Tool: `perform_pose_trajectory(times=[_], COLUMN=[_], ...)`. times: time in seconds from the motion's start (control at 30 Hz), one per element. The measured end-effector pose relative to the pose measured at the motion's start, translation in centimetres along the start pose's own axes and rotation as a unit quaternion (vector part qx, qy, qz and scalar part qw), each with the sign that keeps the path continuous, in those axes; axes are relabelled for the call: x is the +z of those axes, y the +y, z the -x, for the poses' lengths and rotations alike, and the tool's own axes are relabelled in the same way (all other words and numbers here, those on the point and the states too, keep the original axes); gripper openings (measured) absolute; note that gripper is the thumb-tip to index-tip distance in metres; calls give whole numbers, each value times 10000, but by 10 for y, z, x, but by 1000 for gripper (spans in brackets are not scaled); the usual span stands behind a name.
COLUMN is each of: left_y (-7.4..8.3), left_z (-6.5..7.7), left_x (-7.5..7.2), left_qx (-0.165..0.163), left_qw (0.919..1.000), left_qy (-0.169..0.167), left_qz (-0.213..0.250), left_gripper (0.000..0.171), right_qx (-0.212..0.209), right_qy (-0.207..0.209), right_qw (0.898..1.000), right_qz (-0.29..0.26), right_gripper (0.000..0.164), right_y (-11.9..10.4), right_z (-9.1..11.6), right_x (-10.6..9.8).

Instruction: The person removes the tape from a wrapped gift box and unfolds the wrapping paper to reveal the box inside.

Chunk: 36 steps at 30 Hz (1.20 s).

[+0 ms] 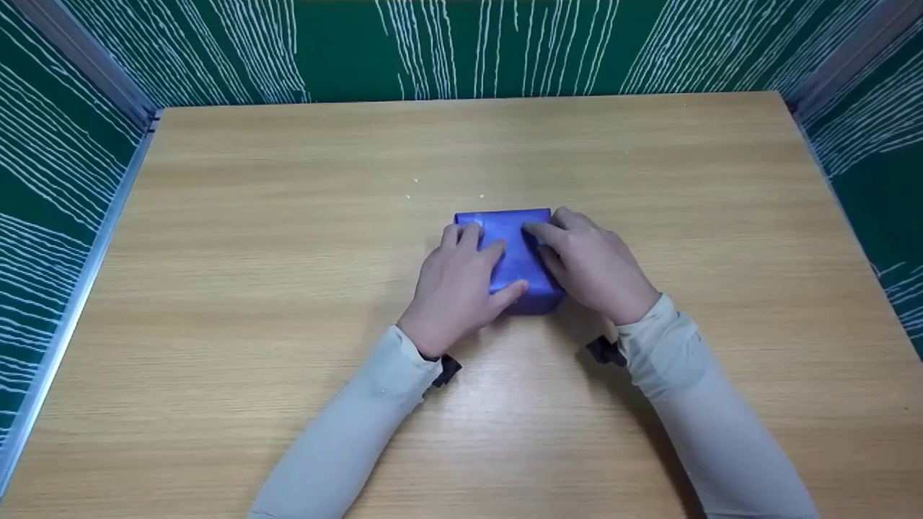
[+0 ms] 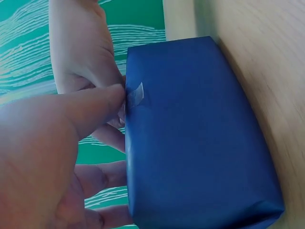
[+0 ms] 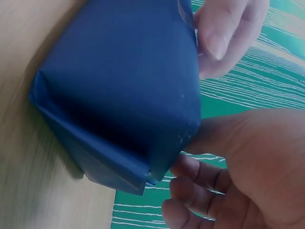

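A small box wrapped in blue paper (image 1: 515, 263) lies on the table between my hands. My left hand (image 1: 461, 281) rests on its left part, with fingers spread over the top and the thumb at the near upper edge. A piece of clear tape (image 2: 136, 95) crosses that edge beside the left thumb. My right hand (image 1: 595, 267) is at the right end, its index finger touching the top and its thumb by the near upper corner. At that end a folded paper flap (image 3: 100, 152) stands out loosely from the box. Its other fingers are bent; their contact with the paper is partly hidden.
The wooden table (image 1: 252, 252) spreads around the box, with a few tiny white scraps (image 1: 482, 196) beyond it. Green panels with white streaks (image 1: 346, 50) stand behind the table and at both sides. A pale metal rail (image 1: 79, 303) runs along the left edge.
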<state>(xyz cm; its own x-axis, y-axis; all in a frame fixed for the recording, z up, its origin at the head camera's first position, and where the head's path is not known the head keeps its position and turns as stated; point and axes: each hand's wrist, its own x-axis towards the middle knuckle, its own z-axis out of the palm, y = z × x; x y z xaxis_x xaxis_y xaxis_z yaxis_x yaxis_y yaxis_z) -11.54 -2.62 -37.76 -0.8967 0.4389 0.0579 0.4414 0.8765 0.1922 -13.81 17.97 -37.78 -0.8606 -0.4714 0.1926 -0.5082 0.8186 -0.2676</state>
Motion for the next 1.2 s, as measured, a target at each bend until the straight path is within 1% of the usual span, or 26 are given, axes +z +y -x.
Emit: perform_pose_trajectory(times=[0.2, 0.3, 0.4, 0.53, 0.7, 1.0, 1.2], left_y=[1, 1, 2, 2, 2, 3, 2], left_z=[0, 0, 0, 1, 2, 2, 3], left_x=[0, 0, 0, 1, 1, 0, 1], left_qx=[1, -7, 23, 45, 47, 34, 5], left_qw=[10000, 10000, 9999, 9997, 9998, 9999, 9999], left_qy=[30, 25, 95, 190, 172, 134, 144], left_qz=[-10, -38, -87, -129, -76, -68, -29], left_gripper=[66, 66, 65, 65, 65, 65, 65], right_qx=[-27, -28, -64, -154, -186, -19, -13], right_qy=[28, 120, 250, 381, 368, 332, 431], right_qw=[10000, 9999, 9996, 9991, 9991, 9994, 9989], right_qz=[-14, -44, -61, -63, -53, -137, -200], right_gripper=[24, 21, 18, 18, 19, 14, 11], right_y=[-1, -1, -1, 0, 0, 0, -1], right_z=[0, 0, 1, 1, 1, 1, 1], right_x=[1, 1, 2, 4, 5, 4, 5])
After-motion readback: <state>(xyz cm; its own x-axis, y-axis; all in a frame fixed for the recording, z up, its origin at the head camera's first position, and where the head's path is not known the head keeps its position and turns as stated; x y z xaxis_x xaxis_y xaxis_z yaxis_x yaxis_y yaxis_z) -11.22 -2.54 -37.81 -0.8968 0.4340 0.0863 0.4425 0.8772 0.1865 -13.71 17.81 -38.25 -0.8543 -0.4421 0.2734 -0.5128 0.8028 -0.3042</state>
